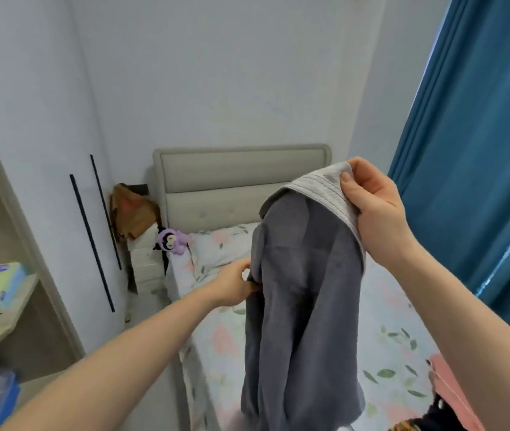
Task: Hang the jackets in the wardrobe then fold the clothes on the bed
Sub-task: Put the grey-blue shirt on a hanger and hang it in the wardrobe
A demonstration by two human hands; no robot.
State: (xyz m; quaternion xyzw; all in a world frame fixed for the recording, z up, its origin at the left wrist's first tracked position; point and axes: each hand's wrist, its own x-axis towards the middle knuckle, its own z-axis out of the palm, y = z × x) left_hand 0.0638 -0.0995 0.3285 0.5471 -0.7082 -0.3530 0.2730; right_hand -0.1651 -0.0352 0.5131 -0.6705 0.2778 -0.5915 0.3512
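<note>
So all we had in shot of ourselves were two arms. Both forearms came in bare from the bottom corners, no sleeves anywhere up to the frame edge, so whatever top we wore was short-sleeved or cut off by the camera. Our left hand [235,286] and right hand [371,197] were bare too: no gloves, no rings, no watch or bracelet on either wrist. The right thumbnail looked short and unpainted. The rest of us was out of frame.
</note>
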